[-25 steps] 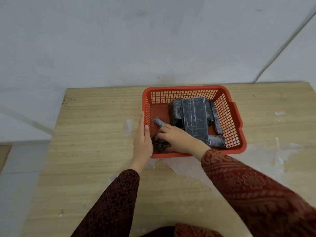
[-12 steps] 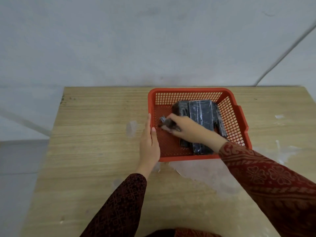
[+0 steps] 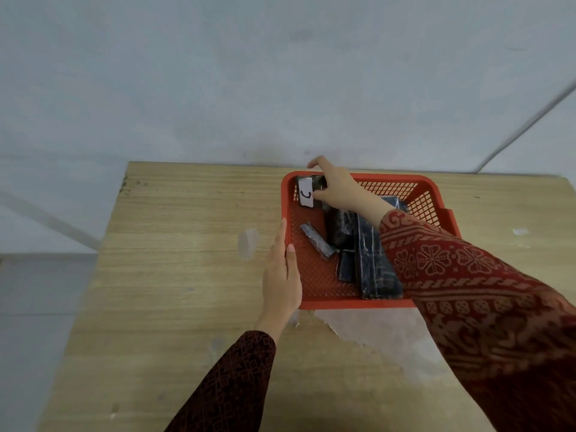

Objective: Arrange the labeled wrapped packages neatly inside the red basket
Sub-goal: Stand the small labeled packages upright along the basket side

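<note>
A red mesh basket (image 3: 352, 304) sits on the wooden table. My right hand (image 3: 335, 187) is at the basket's far left corner, shut on a small dark wrapped package with a white label marked "C" (image 3: 307, 192), held upright against the wall. My left hand (image 3: 282, 277) lies flat against the outside of the basket's left wall. On the basket floor lie a small bluish wrapped package (image 3: 318, 241), a dark bundle (image 3: 341, 227), a narrow dark package (image 3: 346, 265) and a long dark package (image 3: 375, 266). My right sleeve hides the basket's right part.
The wooden table (image 3: 174, 275) stands against a pale wall. A worn whitish patch (image 3: 383, 332) marks the tabletop just in front of the basket, with a smaller one (image 3: 247, 243) to its left. The table's left edge drops to a grey floor.
My right hand has lifted the small labelled package from the basket's near left area and carried it to the far left corner. My left hand stays on the basket's left wall.
</note>
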Demonstrator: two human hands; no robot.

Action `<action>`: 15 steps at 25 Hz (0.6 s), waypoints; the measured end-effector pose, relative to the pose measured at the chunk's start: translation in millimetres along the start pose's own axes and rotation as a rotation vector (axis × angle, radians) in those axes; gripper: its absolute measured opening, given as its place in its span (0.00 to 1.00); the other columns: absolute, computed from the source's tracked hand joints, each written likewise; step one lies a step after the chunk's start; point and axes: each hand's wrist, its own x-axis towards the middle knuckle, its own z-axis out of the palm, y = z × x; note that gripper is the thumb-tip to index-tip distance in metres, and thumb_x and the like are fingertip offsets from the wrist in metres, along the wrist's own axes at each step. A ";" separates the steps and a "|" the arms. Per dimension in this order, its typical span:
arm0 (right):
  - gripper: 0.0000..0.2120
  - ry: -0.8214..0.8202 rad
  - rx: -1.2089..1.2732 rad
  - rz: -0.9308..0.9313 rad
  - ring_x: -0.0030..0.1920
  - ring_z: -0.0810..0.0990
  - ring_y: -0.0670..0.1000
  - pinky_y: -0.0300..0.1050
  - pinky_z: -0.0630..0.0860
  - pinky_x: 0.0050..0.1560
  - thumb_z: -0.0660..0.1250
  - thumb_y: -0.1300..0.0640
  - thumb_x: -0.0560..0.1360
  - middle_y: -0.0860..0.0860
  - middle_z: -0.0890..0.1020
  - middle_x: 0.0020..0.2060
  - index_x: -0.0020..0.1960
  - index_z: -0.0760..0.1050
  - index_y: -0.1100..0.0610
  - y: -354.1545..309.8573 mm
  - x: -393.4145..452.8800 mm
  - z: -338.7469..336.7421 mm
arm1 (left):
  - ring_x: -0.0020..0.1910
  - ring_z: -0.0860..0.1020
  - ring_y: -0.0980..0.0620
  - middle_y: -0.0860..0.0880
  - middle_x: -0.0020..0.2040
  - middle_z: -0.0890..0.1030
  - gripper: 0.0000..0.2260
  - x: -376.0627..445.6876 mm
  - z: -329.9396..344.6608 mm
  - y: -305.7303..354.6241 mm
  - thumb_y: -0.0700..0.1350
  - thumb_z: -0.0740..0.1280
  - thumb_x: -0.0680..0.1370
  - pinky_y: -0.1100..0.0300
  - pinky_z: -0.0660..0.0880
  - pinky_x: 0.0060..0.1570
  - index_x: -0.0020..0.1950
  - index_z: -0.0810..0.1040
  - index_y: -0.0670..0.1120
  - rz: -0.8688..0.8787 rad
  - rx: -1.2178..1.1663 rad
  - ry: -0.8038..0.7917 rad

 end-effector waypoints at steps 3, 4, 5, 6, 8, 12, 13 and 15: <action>0.15 0.138 0.024 0.069 0.36 0.74 0.54 0.42 0.64 0.28 0.68 0.61 0.71 0.57 0.78 0.42 0.55 0.70 0.62 1.6 -2.7 16.2 | 0.75 0.58 0.65 0.59 0.78 0.60 0.21 0.2 1.1 -0.6 0.50 0.50 0.84 0.72 0.56 0.70 0.78 0.55 0.56 0.010 -0.012 0.010; 0.14 0.185 -0.027 0.074 0.40 0.76 0.57 0.44 0.64 0.29 0.68 0.61 0.71 0.58 0.79 0.42 0.53 0.70 0.63 3.4 -5.0 22.9 | 0.75 0.59 0.64 0.58 0.78 0.60 0.21 0.1 1.4 -0.9 0.50 0.50 0.84 0.70 0.57 0.71 0.79 0.55 0.55 0.009 -0.021 0.013; 0.14 0.213 -0.085 0.072 0.43 0.77 0.60 0.46 0.64 0.32 0.68 0.61 0.71 0.60 0.80 0.43 0.53 0.69 0.64 5.0 -7.9 29.2 | 0.75 0.59 0.64 0.58 0.78 0.61 0.21 -0.1 1.9 -1.4 0.50 0.50 0.84 0.67 0.58 0.72 0.79 0.55 0.55 0.006 -0.032 0.016; 0.15 0.227 -0.118 0.070 0.46 0.77 0.61 0.47 0.66 0.35 0.68 0.61 0.71 0.62 0.80 0.45 0.54 0.68 0.64 6.1 -10.0 34.8 | 0.75 0.60 0.63 0.58 0.78 0.61 0.21 -0.1 2.1 -1.8 0.50 0.50 0.84 0.64 0.59 0.73 0.79 0.56 0.55 0.006 -0.041 0.019; 0.20 0.189 -0.105 0.082 0.48 0.78 0.63 0.49 0.70 0.38 0.69 0.64 0.71 0.63 0.79 0.50 0.59 0.65 0.65 7.3 -12.4 44.8 | 0.76 0.60 0.62 0.58 0.77 0.62 0.21 -0.2 2.0 -2.1 0.49 0.50 0.85 0.58 0.60 0.74 0.78 0.56 0.54 0.008 -0.048 0.023; 0.21 0.158 -0.343 0.069 0.55 0.76 0.62 0.53 0.72 0.48 0.68 0.59 0.73 0.61 0.77 0.55 0.62 0.65 0.63 5.0 -9.9 56.0 | 0.75 0.61 0.61 0.58 0.77 0.62 0.21 -0.2 0.8 -0.7 0.47 0.51 0.85 0.54 0.61 0.75 0.79 0.56 0.53 0.018 -0.045 0.031; 0.21 0.162 -0.521 0.049 0.58 0.74 0.61 0.53 0.71 0.53 0.67 0.56 0.74 0.61 0.76 0.57 0.63 0.67 0.63 3.9 -7.5 56.5 | 0.75 0.62 0.61 0.57 0.77 0.62 0.21 0.0 0.7 -0.2 0.47 0.51 0.85 0.53 0.62 0.74 0.79 0.56 0.53 0.020 -0.047 0.032; 0.20 0.110 -0.728 0.058 0.61 0.72 0.60 0.52 0.67 0.61 0.64 0.54 0.75 0.59 0.75 0.60 0.63 0.68 0.64 2.1 -2.0 54.6 | 0.75 0.62 0.59 0.55 0.77 0.63 0.21 0.1 0.8 0.5 0.47 0.51 0.85 0.50 0.63 0.74 0.79 0.56 0.53 0.020 -0.055 0.031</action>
